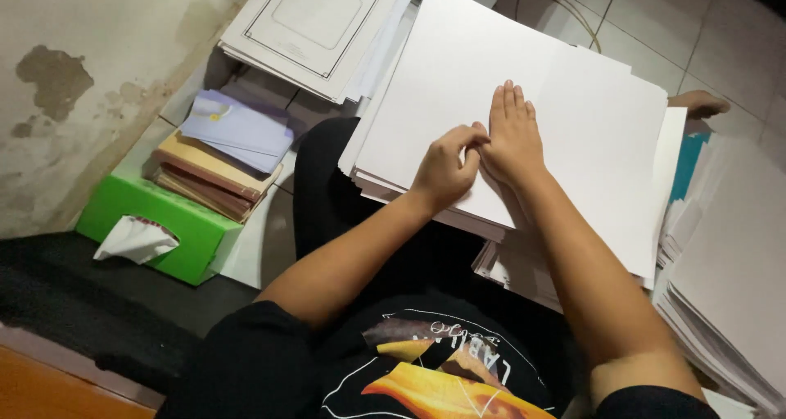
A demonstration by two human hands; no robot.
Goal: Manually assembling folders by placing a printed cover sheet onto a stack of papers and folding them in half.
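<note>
Lighting, as I read it from my feed: moderate indoor light from above, strongest on the white paper stack (458, 83), which glares nearly featureless. Shadows: soft, under my left hand (446, 169) and right hand (514, 136); deep along the floor's near-left edge. Focus: sharp centre, slight softness at the frame's borders. Distortion: mild wide-angle stretch at corners. Noise: grain in dark areas.
</note>
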